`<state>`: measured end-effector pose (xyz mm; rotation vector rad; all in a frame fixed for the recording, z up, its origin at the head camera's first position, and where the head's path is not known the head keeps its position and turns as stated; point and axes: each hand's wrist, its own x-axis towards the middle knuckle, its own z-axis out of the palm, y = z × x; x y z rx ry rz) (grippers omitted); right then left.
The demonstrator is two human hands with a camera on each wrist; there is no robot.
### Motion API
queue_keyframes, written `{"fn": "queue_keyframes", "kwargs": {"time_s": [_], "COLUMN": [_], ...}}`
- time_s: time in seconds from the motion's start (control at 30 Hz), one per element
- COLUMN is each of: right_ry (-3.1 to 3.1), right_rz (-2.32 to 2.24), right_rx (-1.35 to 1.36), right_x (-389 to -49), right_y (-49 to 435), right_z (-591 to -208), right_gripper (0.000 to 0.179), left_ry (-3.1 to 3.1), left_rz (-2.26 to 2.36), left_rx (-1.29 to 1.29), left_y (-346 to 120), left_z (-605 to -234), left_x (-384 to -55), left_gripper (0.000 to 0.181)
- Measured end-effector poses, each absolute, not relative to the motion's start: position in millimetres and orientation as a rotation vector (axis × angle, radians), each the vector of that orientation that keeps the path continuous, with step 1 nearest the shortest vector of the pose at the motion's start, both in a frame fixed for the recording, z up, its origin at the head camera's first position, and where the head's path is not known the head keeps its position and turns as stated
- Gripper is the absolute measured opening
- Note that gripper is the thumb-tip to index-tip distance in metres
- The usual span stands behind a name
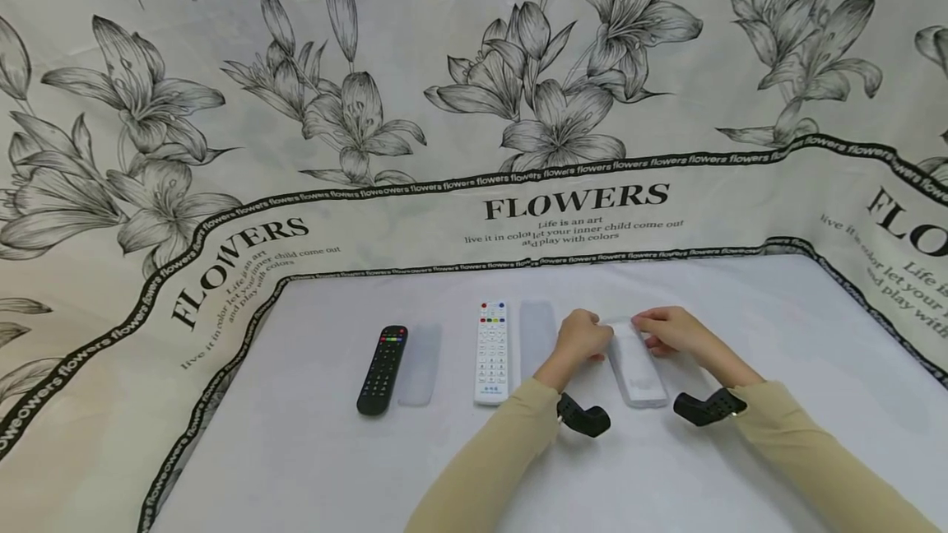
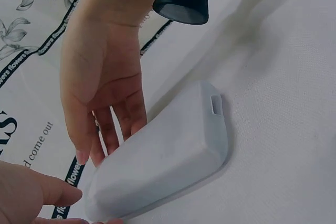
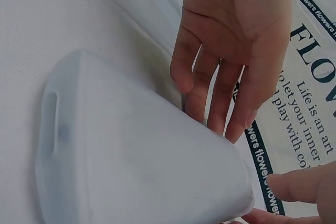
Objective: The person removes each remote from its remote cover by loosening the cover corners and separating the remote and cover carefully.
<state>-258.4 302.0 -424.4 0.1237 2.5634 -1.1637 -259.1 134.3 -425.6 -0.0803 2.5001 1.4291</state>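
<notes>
A white remote in a frosted silicone cover lies slanted on the white cloth, its buttons not in view. At its far end are both hands, one on each side. My left hand touches its left side, and its fingers are loosely bent. On the right edge rest the fingertips of my right hand; in the left wrist view its fingers run behind the cover. Both thumbs look slightly apart from the cover. A small slot shows in the cover's near end.
Left of my left hand lie a white remote and a flat frosted cover, partly behind that hand. Farther left are a black remote and another frosted cover. A flower-printed cloth rises behind the table.
</notes>
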Motion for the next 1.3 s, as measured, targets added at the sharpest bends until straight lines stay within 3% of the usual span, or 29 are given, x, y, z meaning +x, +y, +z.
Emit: {"fn": "queue_keyframes", "kwargs": {"time_s": [0.67, 1.3], "right_ry": [2.693, 2.813], "right_rz": [-1.178, -1.150], "right_rx": [0.010, -0.161], "right_x": [-256.5, -249.7], "right_y": [300.1, 302.8], "right_z": [-418.7, -413.2], "right_gripper": [0.054, 0.043], "left_ry": [2.625, 2.654], "left_rz": [1.592, 1.593], "left_rx": [-0.046, 0.012], "left_y": [130.3, 129.9], "left_z": [-428.4, -427.2], "left_x": [-260.9, -260.3], "left_gripper": [0.017, 0.012]}}
